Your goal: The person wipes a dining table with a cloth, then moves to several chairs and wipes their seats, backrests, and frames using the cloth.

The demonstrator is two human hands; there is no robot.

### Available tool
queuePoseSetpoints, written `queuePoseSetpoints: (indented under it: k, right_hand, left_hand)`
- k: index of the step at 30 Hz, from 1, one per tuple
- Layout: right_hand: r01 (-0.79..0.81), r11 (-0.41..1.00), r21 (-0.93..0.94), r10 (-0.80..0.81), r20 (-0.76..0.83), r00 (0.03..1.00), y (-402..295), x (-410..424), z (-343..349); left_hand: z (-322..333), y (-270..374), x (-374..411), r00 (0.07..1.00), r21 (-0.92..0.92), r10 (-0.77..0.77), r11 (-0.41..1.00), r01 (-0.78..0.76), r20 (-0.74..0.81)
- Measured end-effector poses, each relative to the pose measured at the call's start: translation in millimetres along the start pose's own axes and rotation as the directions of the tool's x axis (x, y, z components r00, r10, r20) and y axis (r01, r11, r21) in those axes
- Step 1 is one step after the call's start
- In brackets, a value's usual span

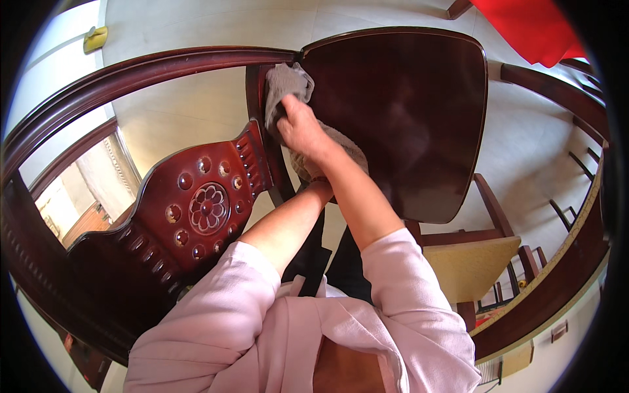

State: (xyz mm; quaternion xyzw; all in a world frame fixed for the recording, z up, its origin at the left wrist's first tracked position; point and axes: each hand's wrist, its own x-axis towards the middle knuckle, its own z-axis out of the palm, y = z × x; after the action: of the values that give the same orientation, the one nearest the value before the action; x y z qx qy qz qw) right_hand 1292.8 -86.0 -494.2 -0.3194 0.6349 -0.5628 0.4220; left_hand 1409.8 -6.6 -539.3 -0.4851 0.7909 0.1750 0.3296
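Note:
A wooden chair lies before me, with a glossy dark red-brown seat [403,113] and a backrest splat [162,196] carved with a flower and round knobs. My right hand [300,125] grips a grey cloth [285,81] against the back post, close to the seat's rear corner. Beneath my right wrist, my forearms cross. My left hand [313,168] is mostly hidden there, beside a brownish textured cloth [346,145] at the seat's edge; whether it grips this cloth is unclear.
The chair's curved rail [147,73] arches across the left. More dark wooden furniture [555,88] stands at right, near red fabric [535,29]. A yellowish panel [471,265] is at lower right. A yellow object [95,40] lies at upper left on the pale floor [196,29].

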Motion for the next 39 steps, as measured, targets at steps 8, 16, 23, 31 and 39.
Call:
queuePoseSetpoints:
  k: [8,16,23,31,39]
  right_hand:
    - [0.164,0.934,-0.318,-0.134,0.116,0.984,-30,-27,9]
    - [0.075,0.984,-0.159,-0.094,-0.116,0.989,-31,-10,10]
    - [-0.034,0.979,-0.2,-0.016,-0.247,0.969,-30,8,11]
    - [-0.111,0.911,-0.397,0.054,-0.153,0.987,-67,4,13]
    - [-0.122,0.734,-0.668,0.075,-0.099,0.992,-67,27,17]
  left_hand:
    - [4,-1,-11,1.0,0.01,-0.025,1.0,0.025,0.007]
    - [8,-6,-9,1.0,0.012,-0.001,1.0,0.001,0.024]
    - [11,-3,-9,0.999,0.02,0.017,1.0,-0.018,0.031]
    - [17,0,-17,0.998,0.008,0.033,0.999,-0.034,0.057]
    - [18,-5,-14,0.997,0.006,0.046,0.999,-0.047,0.068]
